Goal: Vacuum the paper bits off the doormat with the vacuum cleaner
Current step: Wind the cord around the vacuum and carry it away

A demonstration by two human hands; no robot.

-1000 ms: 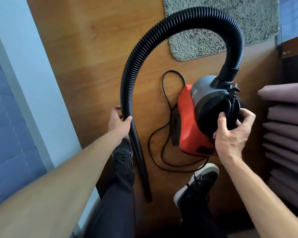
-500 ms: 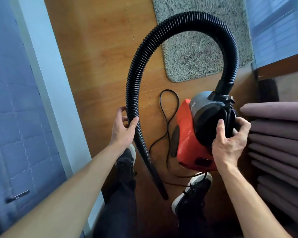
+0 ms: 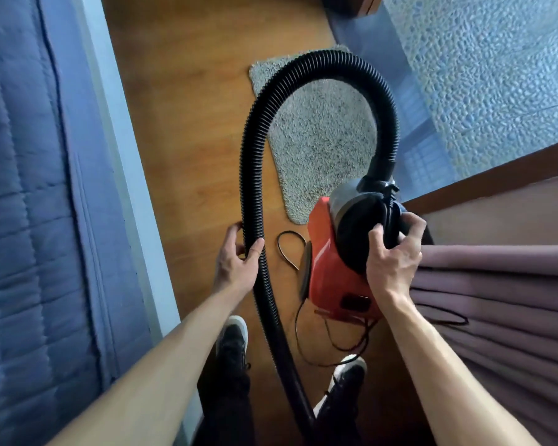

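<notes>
We see the job at its very start. The left hand (image 3: 236, 265) has its fingers and thumb curled round the black ribbed hose (image 3: 250, 175) partway along its length. The right hand (image 3: 393, 259) grips the dark handle at the top of the red vacuum cleaner (image 3: 329, 272), fingers wrapped over it. We cannot tell for certain whether the machine is lifted or resting on the wooden floor (image 3: 187, 140). The hose arches up from the machine, crosses over the doormat (image 3: 322, 140) and comes down to the left hand. From there its smooth nozzle tube (image 3: 287, 358) runs toward the near edge of the floor, between the two shoes (image 3: 232, 336), well apart from the mat. The grey shaggy doormat lies toward the far edge of the floor, just beyond the machine. Its pile is too speckled for us to pick out any paper bits. The cord (image 3: 290, 233) lies loose on the floor beside the machine, and we cannot see whether it is plugged in. A mauve curtain (image 3: 496, 284) hangs at the right and a blue quilt (image 3: 20, 220) lies along the left. In our judgement no suction has reached the mat. What is left is to bring the nozzle round to it, switch on and sweep the whole surface.
</notes>
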